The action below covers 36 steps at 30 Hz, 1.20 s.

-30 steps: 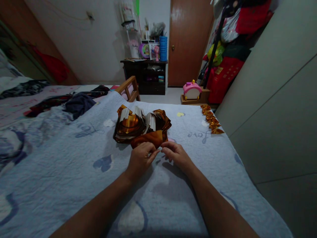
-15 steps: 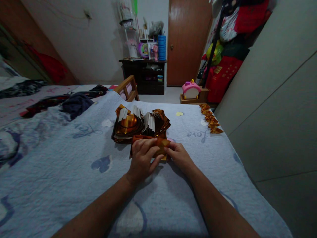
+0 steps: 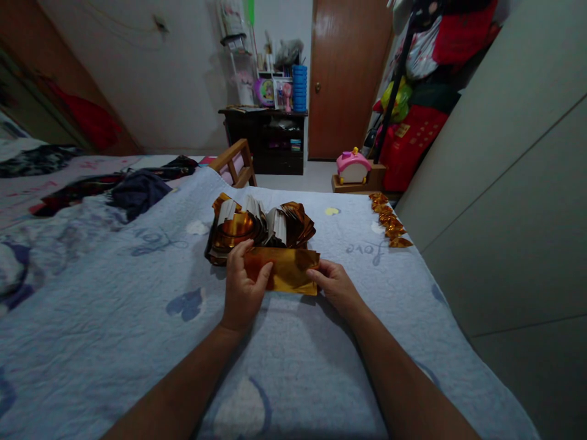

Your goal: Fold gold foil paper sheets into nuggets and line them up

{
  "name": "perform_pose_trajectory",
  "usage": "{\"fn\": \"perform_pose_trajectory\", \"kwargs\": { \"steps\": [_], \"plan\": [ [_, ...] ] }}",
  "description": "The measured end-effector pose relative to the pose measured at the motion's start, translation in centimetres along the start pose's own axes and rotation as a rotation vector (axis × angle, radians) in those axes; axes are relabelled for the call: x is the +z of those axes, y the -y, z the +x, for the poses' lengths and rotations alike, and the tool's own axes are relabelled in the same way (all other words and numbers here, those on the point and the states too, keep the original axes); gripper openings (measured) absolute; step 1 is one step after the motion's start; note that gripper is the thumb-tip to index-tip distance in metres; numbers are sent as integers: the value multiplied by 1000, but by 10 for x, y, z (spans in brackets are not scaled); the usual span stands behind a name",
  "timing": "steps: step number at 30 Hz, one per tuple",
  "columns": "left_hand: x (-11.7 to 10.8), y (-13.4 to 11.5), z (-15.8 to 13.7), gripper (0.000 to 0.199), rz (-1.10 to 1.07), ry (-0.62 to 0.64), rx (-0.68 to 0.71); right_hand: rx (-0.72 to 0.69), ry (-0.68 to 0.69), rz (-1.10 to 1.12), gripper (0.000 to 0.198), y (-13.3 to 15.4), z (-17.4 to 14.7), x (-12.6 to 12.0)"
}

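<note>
Between my hands is a sheet of gold foil paper (image 3: 291,272), folded into a long flat strip. My left hand (image 3: 243,287) grips its left end, with the thumb on the near face and the fingers behind. At the right end, my right hand (image 3: 334,284) pinches the strip between thumb and fingers. Just behind it lies a pile of gold and white foil paper (image 3: 238,229), curled and loosely stacked on the bed. The pile's front edge is partly hidden by the strip and my left hand.
A row of several twisted gold foil pieces (image 3: 392,226) lies along the right edge of the blue bedspread (image 3: 321,366). Dark clothes (image 3: 140,192) are heaped at the left. Beyond the bed stand a wooden chair (image 3: 238,162) and a pink toy (image 3: 353,166).
My left hand has moved left and off the strip's middle to its left end. The strip now shows flat and fully stretched out. My right hand stays at the right end.
</note>
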<state>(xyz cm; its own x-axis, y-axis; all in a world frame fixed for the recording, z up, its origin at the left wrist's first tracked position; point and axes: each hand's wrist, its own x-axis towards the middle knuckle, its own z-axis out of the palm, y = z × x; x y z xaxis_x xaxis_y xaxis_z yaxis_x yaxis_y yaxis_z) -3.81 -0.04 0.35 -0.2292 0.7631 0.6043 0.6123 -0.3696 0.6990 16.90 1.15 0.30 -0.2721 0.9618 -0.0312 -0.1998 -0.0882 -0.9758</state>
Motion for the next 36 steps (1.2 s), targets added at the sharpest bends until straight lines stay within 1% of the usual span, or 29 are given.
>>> {"fn": "perform_pose_trajectory", "kwargs": {
  "steps": [3,5,9,10,14,20,24,27,29,32,36],
  "plan": [
    [2,6,0,56,-190,-1,-195,25,-12,44,29,0,0,-3],
    [2,9,0,55,-280,30,-291,38,-37,45,31,-1,0,-5],
    [0,10,1,29,-358,138,-405,54,-128,-30,37,-3,2,-10],
    [0,9,1,26,-372,161,-428,53,-142,-43,39,-3,2,-11],
    [-1,3,2,24,-409,184,-475,57,-131,-4,43,-3,4,-11],
    [-4,-1,5,27,-424,216,-517,64,-136,36,33,-1,4,-11],
    [-7,5,7,30,-442,202,-555,54,-155,22,34,-1,4,-13],
    [-9,13,11,33,-443,166,-589,47,-169,81,37,0,5,-14],
    [-11,18,15,32,-476,151,-585,39,-187,98,37,1,6,-15],
    [-14,19,19,29,-504,245,-612,10,-229,51,32,1,7,-18],
    [-17,16,18,26,-509,352,-670,-32,-307,-50,20,0,9,-23]
  ]
}}
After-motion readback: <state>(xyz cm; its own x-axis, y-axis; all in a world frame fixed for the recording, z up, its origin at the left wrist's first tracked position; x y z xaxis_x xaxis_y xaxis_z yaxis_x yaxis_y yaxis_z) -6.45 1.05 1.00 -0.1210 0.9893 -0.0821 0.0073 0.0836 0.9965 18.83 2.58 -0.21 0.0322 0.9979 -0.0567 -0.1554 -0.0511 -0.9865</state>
